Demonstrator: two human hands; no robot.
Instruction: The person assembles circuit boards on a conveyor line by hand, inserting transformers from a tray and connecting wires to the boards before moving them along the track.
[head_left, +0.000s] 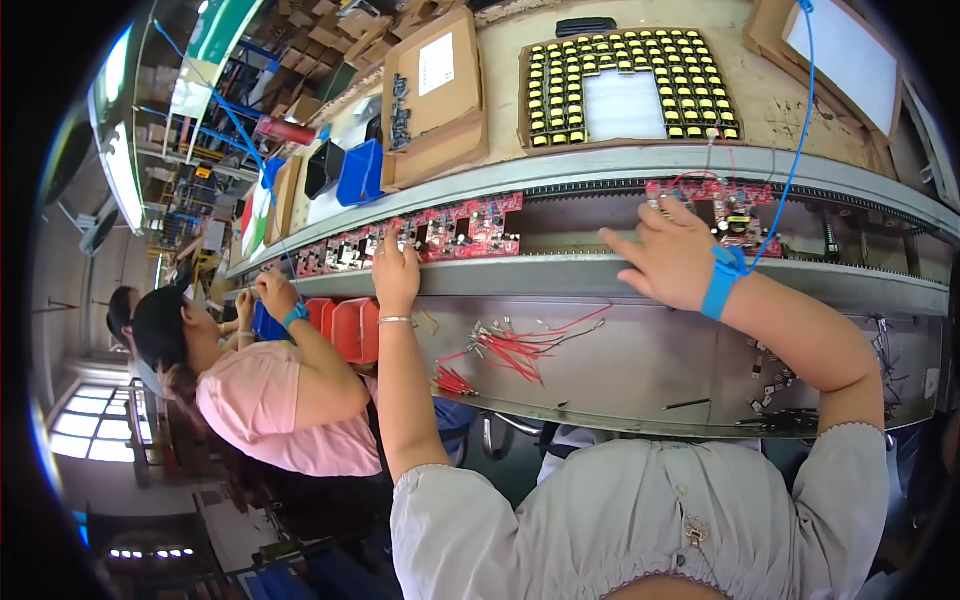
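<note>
My left hand (396, 272) rests at the near edge of a row of red circuit boards (470, 228), its index finger stretched out against one of them. Nothing shows in its grasp. Another red circuit board (708, 208) sits on the conveyor rails to the right, with black, white and yellow parts and thin red wires on it. Over that board's left end, my right hand (668, 255) has its fingers spread, thumb and forefinger pointing left, and no object shows in it. A blue wrist strap (722, 284) with a coiled blue cord circles my right wrist.
Loose red wires (515, 345) lie in the metal trough (640, 365) nearest me, with black parts farther right. Beyond the conveyor stand a tray of yellow-topped components (690, 85), a cardboard box (435, 100) and a blue bin (360, 172). A co-worker in pink (290, 400) works at left, beside red bins (355, 330).
</note>
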